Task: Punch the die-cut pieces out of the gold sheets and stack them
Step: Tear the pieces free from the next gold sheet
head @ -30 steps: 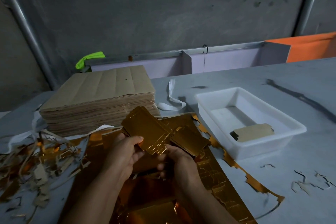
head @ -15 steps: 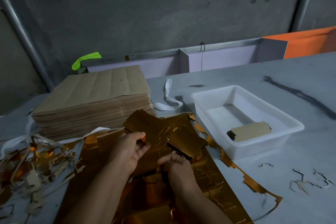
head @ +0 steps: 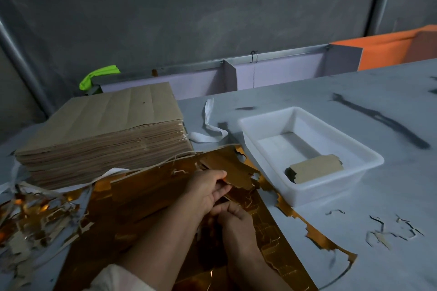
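A gold die-cut sheet (head: pixel 146 196) lies on the grey table in front of me, its perforated outlines showing near the right edge. My left hand (head: pixel 204 188) pinches a gold piece (head: pixel 233 170) that lies low over the sheet. My right hand (head: pixel 233 217) is just below it, fingers curled down on the sheet; what they hold is hidden. A white plastic tray (head: pixel 331 186) to the right holds a small stack of punched pieces (head: pixel 315 170), brown side up.
A tall stack of brown-backed sheets (head: pixel 106 130) stands at the back left. Gold and brown offcuts (head: pixel 35 224) pile at the left. A white strap (head: pixel 208 127) lies behind the sheet. Small scraps (head: pixel 390 231) dot the table at the right.
The gold piece, held up and tilted a second ago, has come down flat over the sheet. Both hands have dropped with it, and my left hand has shifted right.
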### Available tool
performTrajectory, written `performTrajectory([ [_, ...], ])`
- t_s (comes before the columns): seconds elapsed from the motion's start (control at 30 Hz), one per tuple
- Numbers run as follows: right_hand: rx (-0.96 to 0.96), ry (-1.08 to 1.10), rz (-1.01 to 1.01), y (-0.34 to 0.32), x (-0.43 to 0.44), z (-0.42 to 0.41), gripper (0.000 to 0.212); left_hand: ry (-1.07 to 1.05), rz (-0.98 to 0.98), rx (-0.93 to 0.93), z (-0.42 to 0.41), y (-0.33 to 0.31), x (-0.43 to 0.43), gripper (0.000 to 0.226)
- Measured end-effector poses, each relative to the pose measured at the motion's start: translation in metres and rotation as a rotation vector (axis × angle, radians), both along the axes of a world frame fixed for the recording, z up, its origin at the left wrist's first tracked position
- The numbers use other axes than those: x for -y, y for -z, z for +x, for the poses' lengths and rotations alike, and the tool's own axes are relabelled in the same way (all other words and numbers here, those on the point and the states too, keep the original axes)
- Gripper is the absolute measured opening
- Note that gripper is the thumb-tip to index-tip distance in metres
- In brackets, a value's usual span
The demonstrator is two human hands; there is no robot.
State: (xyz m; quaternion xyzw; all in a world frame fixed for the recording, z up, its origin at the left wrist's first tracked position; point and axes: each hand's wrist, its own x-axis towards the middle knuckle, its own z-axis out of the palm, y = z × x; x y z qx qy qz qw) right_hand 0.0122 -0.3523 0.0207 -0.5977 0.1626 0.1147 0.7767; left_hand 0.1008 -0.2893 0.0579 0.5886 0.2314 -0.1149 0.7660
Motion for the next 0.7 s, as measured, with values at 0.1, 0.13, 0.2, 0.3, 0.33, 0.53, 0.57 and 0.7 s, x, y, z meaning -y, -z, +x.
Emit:
performTrajectory([
  [0.1, -0.006, 0.016, 0.029, 0.001, 0.004, 0.003, 0.025, 0.018, 0.030, -0.026, 0.005, 0.004, 0.009, 0.014],
  [0.13, -0.006, 0.019, 0.036, 0.001, 0.005, 0.003, 0.025, 0.029, 0.039, -0.033, 0.006, 0.006, 0.011, 0.013],
  [0.2, -0.008, 0.022, 0.038, 0.002, 0.005, 0.004, 0.025, 0.046, 0.049, -0.047, 0.007, 0.009, 0.012, 0.010],
  [0.3, -0.011, 0.023, 0.032, 0.004, 0.005, 0.005, 0.026, 0.072, 0.053, -0.057, 0.007, 0.012, 0.012, 0.008],
  [0.33, -0.013, 0.023, 0.027, 0.004, 0.004, 0.005, 0.026, 0.084, 0.056, -0.053, 0.007, 0.013, 0.011, 0.008],
  [0.53, -0.013, 0.006, -0.002, 0.003, 0.002, 0.003, 0.026, 0.150, 0.138, -0.043, 0.010, 0.015, 0.006, 0.008],
  [0.57, -0.017, 0.003, -0.003, 0.003, 0.002, 0.003, 0.026, 0.163, 0.147, -0.042, 0.010, 0.015, 0.004, 0.012],
  [0.7, -0.023, -0.002, -0.007, 0.004, 0.001, 0.004, 0.023, 0.260, 0.198, -0.057, 0.005, 0.012, -0.003, 0.023],
])
